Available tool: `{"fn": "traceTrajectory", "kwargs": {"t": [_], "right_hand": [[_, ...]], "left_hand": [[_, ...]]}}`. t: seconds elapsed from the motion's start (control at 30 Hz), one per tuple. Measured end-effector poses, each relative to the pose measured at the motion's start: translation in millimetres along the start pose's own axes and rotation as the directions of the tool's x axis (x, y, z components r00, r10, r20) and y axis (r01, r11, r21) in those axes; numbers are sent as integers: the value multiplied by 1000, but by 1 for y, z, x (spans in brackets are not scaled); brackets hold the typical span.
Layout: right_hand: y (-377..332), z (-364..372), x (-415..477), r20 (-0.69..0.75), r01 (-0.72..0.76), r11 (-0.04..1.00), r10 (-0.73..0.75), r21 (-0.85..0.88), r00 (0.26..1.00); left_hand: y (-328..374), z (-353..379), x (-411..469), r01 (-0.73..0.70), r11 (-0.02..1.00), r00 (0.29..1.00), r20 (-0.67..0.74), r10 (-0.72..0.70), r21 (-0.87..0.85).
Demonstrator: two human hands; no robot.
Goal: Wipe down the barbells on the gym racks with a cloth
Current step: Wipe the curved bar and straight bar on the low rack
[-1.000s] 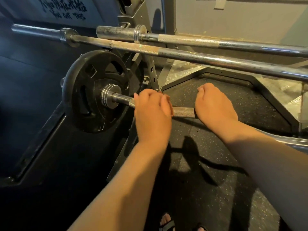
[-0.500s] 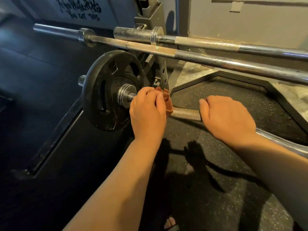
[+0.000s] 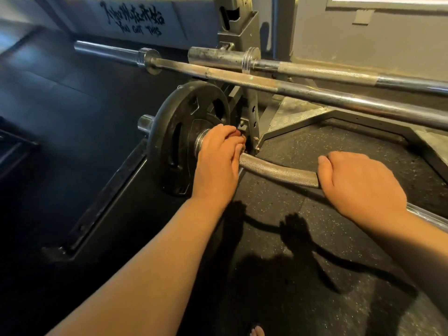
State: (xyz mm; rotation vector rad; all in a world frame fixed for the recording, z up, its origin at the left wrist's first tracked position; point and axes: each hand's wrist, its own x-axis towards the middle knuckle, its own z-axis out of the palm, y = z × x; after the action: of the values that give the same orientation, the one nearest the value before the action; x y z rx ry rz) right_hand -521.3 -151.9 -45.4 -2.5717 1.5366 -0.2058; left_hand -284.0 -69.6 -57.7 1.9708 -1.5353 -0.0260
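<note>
A low curved barbell [image 3: 278, 172] with a knurled grip runs across the middle and carries a black weight plate [image 3: 174, 139] at its left end. My left hand [image 3: 218, 161] wraps around this bar right beside the plate's collar, holding a reddish-brown cloth [image 3: 240, 135] of which only a small edge peeks out past the fingers. My right hand [image 3: 358, 183] grips the same bar further right, fingers curled over it. Two straight barbells lie above on the rack: a nearer one [image 3: 315, 93] and a farther one [image 3: 315, 69].
The rack's steel upright [image 3: 253, 110] stands just behind my left hand. A checker-plate metal frame [image 3: 298, 115] borders the speckled rubber floor [image 3: 278, 238]. A wall with black lettering [image 3: 133, 20] is at the back. My toes [image 3: 257, 332] show at the bottom edge.
My left hand with the cloth has slid left along the low bar, up to the plate's collar. More knurled bar shows between my hands. The view has shifted left.
</note>
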Motion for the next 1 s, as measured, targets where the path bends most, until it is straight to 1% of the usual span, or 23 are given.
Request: {"fn": "traceTrajectory", "kwargs": {"t": [0.1, 0.17, 0.33, 0.4, 0.5, 0.57, 0.63, 0.67, 0.7, 0.77, 0.8, 0.83, 0.9, 0.93, 1.0], "right_hand": [[0, 0, -1, -13, 6, 1000, -6, -7, 1000], [-1, -1, -2, -6, -4, 1000, 4, -7, 1000], [-2, -1, -2, -2, -14, 1000, 14, -13, 1000], [-2, -1, -2, -4, -16, 1000, 15, -10, 1000], [-2, -2, -1, -3, -17, 1000, 17, -5, 1000], [-3, -4, -1, 8, -40, 999, 40, -7, 999], [-3, -3, -1, 3, -52, 999, 52, -10, 999], [-2, -2, -1, -5, -48, 999, 48, -14, 999], [-1, -2, 0, -11, -40, 999, 40, -18, 999], [0, -1, 1, -8, -26, 1000, 26, -12, 1000], [1, -1, 2, 0, -27, 1000, 27, -3, 1000], [1, 0, 2, 8, -29, 1000, 29, 6, 1000], [1, 1, 1, 6, -32, 999, 32, 9, 999], [1, 2, 2, 5, -35, 999, 35, 2, 999], [2, 2, 2, 8, -39, 999, 39, -9, 999]], "left_hand": [[9, 13, -24, 95, 989, 991, -88, -105, -110], [11, 19, -38, 116, 988, 984, -123, -128, -100], [25, 20, -38, 223, 967, 962, -129, -239, -123], [32, 14, -18, 205, 975, 974, -79, -212, -92], [27, 6, 22, 139, 984, 985, 87, -150, 112], [22, 1, 41, 140, 966, 968, 174, -180, 220], [21, 1, 44, 145, 946, 948, 232, -217, 291], [23, 0, 41, 149, 948, 949, 228, -218, 283], [24, 0, 35, 163, 958, 958, 196, -211, 234], [31, -5, 13, 194, 975, 974, 94, -205, 110], [35, -6, 0, 235, 970, 970, 54, -238, 59], [37, -6, -13, 302, 953, 953, 21, -302, 12], [40, -3, -34, 451, 889, 891, -22, -454, -80], [40, 1, -40, 499, 856, 861, -33, -507, -137], [42, 6, -40, 528, 822, 833, -55, -550, -213]]}}
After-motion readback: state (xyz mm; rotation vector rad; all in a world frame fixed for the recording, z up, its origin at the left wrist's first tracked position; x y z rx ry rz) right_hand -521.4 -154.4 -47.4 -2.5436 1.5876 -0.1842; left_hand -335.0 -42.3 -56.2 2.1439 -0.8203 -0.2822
